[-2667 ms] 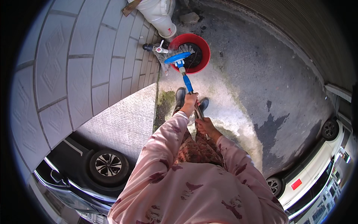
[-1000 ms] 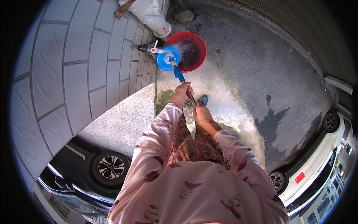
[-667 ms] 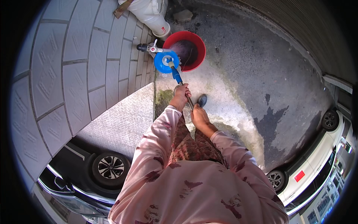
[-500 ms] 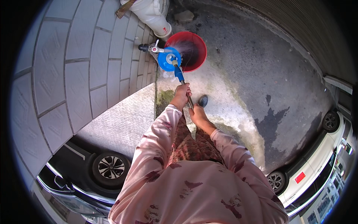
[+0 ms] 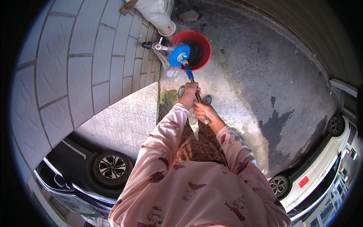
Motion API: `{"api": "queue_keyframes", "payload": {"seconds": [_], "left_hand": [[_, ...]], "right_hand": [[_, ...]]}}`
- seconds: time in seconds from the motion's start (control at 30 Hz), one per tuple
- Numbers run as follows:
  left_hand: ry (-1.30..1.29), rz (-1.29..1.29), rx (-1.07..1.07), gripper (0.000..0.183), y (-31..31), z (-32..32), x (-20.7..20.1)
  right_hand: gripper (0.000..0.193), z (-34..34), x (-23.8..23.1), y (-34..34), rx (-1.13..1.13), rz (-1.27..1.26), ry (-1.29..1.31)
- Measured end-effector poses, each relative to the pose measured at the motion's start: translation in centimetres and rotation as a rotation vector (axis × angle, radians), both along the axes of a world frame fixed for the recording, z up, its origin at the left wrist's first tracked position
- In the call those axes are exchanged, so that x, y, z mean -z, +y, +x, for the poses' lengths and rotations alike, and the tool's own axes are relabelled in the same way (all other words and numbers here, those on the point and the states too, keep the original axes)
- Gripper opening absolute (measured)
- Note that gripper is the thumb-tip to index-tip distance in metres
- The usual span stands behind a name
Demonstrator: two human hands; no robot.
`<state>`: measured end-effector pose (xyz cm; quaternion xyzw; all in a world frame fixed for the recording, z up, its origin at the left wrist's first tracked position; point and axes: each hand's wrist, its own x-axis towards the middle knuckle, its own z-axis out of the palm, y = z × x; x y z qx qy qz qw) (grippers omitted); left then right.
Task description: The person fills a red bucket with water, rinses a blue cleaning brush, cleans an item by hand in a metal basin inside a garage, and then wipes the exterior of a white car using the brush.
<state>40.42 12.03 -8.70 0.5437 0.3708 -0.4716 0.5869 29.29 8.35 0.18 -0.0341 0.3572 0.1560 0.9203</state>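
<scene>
Both my hands hold a mop by its metal pole, which slants up and away from me. My left hand is wrapped round the pole below its blue sleeve, while my right hand grips nearer the pole's lower end, which sticks out past the fingers. The mop's round blue head is tilted over the left side of a red bucket. Close by the head's left edge is a white-handled tap, with water spraying near it. Most of the head's underside is hidden.
A grey tiled wall runs along the left, with a thick white pipe by the bucket. A stone lies beyond. A dark car and a white car stand behind me, left and right. The concrete ground has damp patches.
The mop's blue head has shifted right and tilted, showing more of the tap's surroundings. Both hands have moved slightly right, and the pole's lower end now shows past my right hand.
</scene>
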Motion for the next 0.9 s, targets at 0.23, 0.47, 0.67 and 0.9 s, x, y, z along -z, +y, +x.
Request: {"api": "queue_keyframes", "payload": {"seconds": [0.23, 0.47, 0.67, 0.9], "left_hand": [[-0.079, 0.039, 0.013, 0.009, -1.0, -0.3, -0.9], [-0.098, 0.052, 0.03, 0.008, -0.8, -0.4, -1.7], [-0.089, 0.042, 0.026, 0.008, -0.2, -0.6, -1.4], [-0.092, 0.012, 0.028, 0.008, 0.1, -1.0, -1.9]], "right_hand": [[0.02, -0.2, 0.3, -0.8, 0.14, 0.295, -0.098], [0.022, -0.6, -0.6, -0.5, 0.217, 0.372, -0.119], [0.02, -0.6, -0.8, -0.1, 0.276, 0.457, -0.128], [0.019, -1.0, -0.9, 0.0, 0.263, 0.466, -0.147]]}}
